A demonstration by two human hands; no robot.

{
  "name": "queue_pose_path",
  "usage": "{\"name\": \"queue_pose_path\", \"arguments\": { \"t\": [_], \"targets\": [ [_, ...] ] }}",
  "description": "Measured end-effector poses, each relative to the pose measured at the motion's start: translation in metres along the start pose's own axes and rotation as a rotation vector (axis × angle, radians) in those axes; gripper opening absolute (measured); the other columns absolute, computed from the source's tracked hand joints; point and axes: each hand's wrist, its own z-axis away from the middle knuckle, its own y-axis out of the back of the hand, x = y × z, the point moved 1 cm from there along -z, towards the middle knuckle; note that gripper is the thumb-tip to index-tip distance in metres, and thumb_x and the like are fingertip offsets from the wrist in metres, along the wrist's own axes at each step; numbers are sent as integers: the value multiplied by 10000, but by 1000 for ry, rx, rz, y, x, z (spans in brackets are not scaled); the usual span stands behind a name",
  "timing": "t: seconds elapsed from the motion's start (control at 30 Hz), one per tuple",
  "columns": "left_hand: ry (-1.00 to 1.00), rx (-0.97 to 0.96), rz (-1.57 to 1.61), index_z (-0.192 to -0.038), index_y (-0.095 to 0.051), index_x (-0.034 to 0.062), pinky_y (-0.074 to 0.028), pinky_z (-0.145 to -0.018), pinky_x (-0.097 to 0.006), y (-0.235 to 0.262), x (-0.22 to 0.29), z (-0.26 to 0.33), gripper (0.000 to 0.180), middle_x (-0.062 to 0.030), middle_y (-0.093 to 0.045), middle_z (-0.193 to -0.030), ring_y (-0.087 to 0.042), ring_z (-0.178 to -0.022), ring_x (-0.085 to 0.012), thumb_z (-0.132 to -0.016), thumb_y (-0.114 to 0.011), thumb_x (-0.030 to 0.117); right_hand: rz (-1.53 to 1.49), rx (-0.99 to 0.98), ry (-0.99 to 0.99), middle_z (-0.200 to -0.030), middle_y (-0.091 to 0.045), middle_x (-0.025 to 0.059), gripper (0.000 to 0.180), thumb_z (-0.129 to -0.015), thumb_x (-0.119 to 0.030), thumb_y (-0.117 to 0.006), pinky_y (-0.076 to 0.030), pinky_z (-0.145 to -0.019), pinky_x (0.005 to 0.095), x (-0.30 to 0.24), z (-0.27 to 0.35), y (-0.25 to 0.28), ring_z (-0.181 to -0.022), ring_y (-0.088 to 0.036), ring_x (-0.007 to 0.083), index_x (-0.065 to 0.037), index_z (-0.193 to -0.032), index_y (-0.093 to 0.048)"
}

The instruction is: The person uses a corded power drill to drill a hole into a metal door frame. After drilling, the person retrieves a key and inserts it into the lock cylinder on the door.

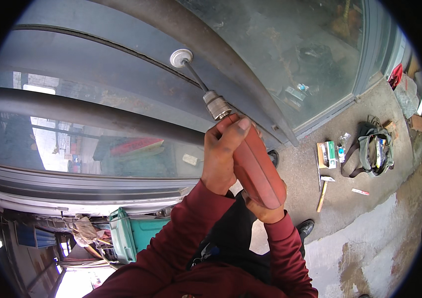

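Note:
My left hand (219,161) grips the front of a reddish-brown power drill (259,169), its thumb lying over the top of the body. Under the rear end, my right hand (269,212) is closed around the drill's handle, which is mostly hidden by the body. From the metal chuck (217,105) a thin shaft runs up to a round silver disc that looks like a hole saw (181,57). This disc sits against the grey metal door frame (141,37), beside a dark seam. Its cutting edge does not show.
Glass panes (280,59) flank the frame. On the concrete at right lie a hammer (323,193), a small open box (323,155), a red-and-white marker-like stick (360,191) and an open tool bag (372,156). A green plastic bin (144,231) stands at lower left.

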Motion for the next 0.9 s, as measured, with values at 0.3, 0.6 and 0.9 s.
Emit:
{"name": "queue_pose_path", "arguments": {
  "t": [0.3, 0.6, 0.9],
  "targets": [
    [-31, -20, -9, -1008, -640, 11, -580, -782, -396, 5, -8, -4, 345, -129, -667, -895, -679, -817, -261, -939, -723, 339, 1, -22, 8, -1205, -701, 211, 684, -723, -117, -811, -576, -890, 397, 20, 3, -3, -1040, -733, 393, 30, -1361, -611],
    [-38, -63, 16, -1006, -629, 26, -578, -798, -404, 11, -11, -6, 312, -119, -658, -896, -672, -842, -259, -937, -719, 317, -54, 30, 14, -1178, -720, 192, 668, -731, -121, -811, -576, -900, 370, 26, -1, -11, -1027, -753, 363, 33, -1350, -612],
    [-59, -83, 67, -1005, -596, 43, -583, -801, -414, 11, -14, -11, 286, -107, -650, -924, -667, -862, -252, -930, -718, 291, -106, 50, -26, -1179, -727, 190, 666, -744, -114, -827, -576, -907, 370, 30, -3, -12, -1028, -761, 340, 33, -1355, -605]
  ]
}}
